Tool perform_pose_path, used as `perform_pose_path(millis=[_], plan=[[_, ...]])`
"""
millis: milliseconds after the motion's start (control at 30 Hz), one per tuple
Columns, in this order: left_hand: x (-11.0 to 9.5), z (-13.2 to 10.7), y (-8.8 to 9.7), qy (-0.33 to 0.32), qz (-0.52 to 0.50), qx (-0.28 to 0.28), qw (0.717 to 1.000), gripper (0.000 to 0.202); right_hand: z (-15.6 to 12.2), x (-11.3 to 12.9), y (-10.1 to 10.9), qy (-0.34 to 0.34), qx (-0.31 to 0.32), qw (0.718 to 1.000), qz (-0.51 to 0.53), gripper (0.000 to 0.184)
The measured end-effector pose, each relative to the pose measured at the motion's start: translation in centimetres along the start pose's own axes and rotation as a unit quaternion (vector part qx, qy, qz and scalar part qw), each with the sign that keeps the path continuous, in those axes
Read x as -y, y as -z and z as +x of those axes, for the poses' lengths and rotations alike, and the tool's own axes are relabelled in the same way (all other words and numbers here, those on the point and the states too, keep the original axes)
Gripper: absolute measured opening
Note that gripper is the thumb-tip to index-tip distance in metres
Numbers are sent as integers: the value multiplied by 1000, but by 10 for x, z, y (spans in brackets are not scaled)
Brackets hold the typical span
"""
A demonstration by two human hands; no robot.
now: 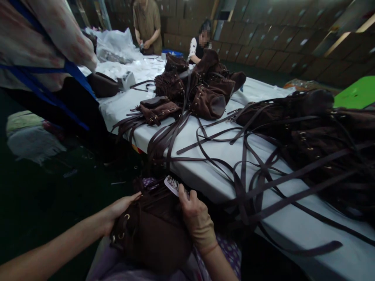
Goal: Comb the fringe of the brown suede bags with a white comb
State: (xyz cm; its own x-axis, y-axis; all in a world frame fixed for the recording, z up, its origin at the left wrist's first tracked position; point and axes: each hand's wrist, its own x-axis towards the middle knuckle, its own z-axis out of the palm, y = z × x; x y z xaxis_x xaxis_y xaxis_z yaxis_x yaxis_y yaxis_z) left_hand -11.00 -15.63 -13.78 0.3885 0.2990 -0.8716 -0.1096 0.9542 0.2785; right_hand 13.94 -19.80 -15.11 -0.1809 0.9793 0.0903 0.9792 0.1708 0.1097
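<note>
A dark brown suede bag [152, 238] with fringe and gold rings lies on my lap. My left hand [117, 212] rests on its left side, fingers stretched along the top edge near a gold ring. My right hand [195, 218], wearing a tan wrist wrap, is closed round a pale comb [175, 185] whose teeth sit in the bag's fringe just below the table edge.
A white-covered table [205, 171] runs from right to far left, carrying piles of brown bags [205, 93] and long loose straps [243, 164]. More bags are heaped at right [322, 132]. A person in a blue-strapped apron [43, 50] stands at left; two others work at the far end.
</note>
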Motion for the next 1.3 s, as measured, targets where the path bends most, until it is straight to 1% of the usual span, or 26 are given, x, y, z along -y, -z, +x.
perform_pose_path(millis=[100,167,200,233,267,300,333,367,400,433,467,500,533,633,667,733,800,867,1000,1033,1067,1100,1133,1200,1267,1300], plan=[[-10,-19,23,-40,73,36,996,52,15,19,4,21,-97,995,5,54],[-8,-18,39,-117,179,-11,977,54,20,37,-7,34,-127,991,16,56],[-5,-13,47,-168,250,-57,952,56,19,46,-17,46,-128,990,23,56],[-2,-6,53,-228,324,-115,911,60,18,55,-28,58,-125,990,31,57],[2,2,58,-296,394,-175,852,65,15,63,-41,65,-122,990,40,57],[5,10,61,-367,450,-221,783,70,12,71,-53,65,-123,989,50,57],[7,16,61,-436,488,-244,716,72,8,77,-65,55,-130,988,58,56],[8,21,58,-502,508,-240,658,70,5,82,-74,38,-142,987,65,55],[8,24,52,-562,514,-214,612,66,3,85,-80,19,-154,985,70,54],[8,27,43,-608,509,-175,584,61,1,87,-84,7,-163,984,75,53],[7,29,33,-638,493,-138,575,58,0,88,-85,1,-167,983,78,51],[7,32,22,-651,469,-110,587,56,0,87,-84,0,-166,983,81,49],[8,36,11,-649,437,-92,616,55,0,85,-82,-1,-162,983,82,47],[14,53,-12,-597,322,-80,730,60,-3,71,-70,-5,-140,988,58,45],[17,59,-15,-576,307,-75,754,59,-5,65,-67,-4,-129,991,44,46],[25,68,-17,-531,355,-53,768,43,-11,54,-62,12,-96,995,18,48],[31,72,-14,-482,441,-26,756,31,-17,46,-60,28,-48,998,-2,50],[36,73,-9,-449,522,-10,725,38,-22,41,-62,42,4,999,-17,50],[36,64,0,-451,635,58,624,39,-30,31,-64,134,85,987,-15,48],[35,61,2,-453,643,79,612,39,-31,27,-63,159,94,983,-9,47],[33,57,3,-453,641,95,613,41,-32,23,-61,180,97,979,-3,47],[31,54,5,-448,629,106,627,44,-32,20,-60,192,96,977,4,47],[30,52,6,-436,609,114,653,47,-32,17,-59,197,93,976,12,48],[28,51,8,-383,545,116,736,54,-32,14,-60,184,89,978,29,50],[28,56,13,-306,456,103,829,57,-35,14,-67,137,98,984,50,52],[28,60,16,-270,410,86,867,58,-39,16,-73,101,105,987,66,52]])
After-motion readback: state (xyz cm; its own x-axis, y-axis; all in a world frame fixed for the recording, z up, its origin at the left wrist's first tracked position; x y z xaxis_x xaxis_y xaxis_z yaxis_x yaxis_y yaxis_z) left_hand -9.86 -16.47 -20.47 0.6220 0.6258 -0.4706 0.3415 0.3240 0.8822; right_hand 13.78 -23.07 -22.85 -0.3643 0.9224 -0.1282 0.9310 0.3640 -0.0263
